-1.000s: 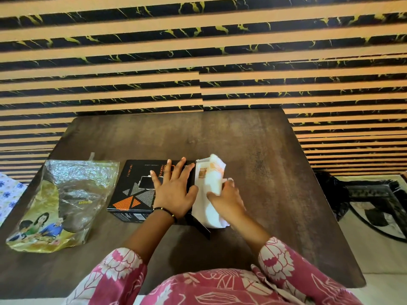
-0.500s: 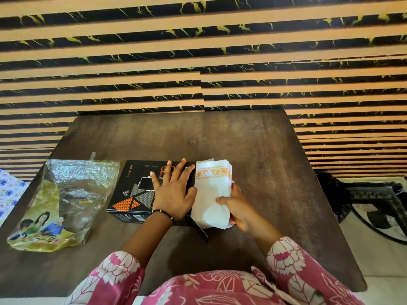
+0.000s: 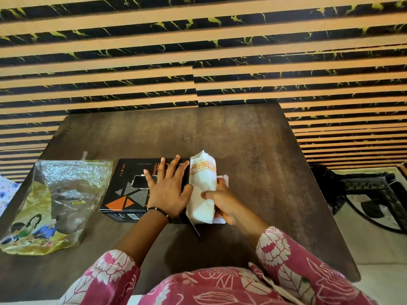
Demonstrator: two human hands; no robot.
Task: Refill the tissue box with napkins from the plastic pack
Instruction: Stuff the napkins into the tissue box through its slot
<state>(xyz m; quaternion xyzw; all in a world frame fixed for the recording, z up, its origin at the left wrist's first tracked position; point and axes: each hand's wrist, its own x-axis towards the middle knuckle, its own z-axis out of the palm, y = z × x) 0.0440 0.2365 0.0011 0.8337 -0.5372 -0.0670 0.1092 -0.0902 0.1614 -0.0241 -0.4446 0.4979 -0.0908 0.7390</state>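
A black tissue box point(image 3: 125, 183) with orange and grey triangles lies flat on the dark wooden table point(image 3: 220, 133). My left hand point(image 3: 168, 190) presses on its top with straight, spread fingers. At the box's open right end stands a stack of white napkins point(image 3: 201, 194) with an orange printed band. My right hand point(image 3: 220, 201) grips this stack from the right, thumb across its front. A black end flap point(image 3: 195, 227) hangs open below the stack. The clear and yellow plastic pack point(image 3: 55, 205) lies crumpled at the left of the table.
A striped black-and-tan wall panel point(image 3: 198, 51) rises right behind the table. A dark metal frame point(image 3: 363, 190) stands on the floor off the table's right edge. A flowered cloth point(image 3: 6, 192) shows at the far left. Bare tabletop stretches behind and to the right of the box.
The napkin stack has been squared up and pulled tighter against the box's right end. My right hand shifted from resting on its side to gripping it. My left hand stayed on the box.
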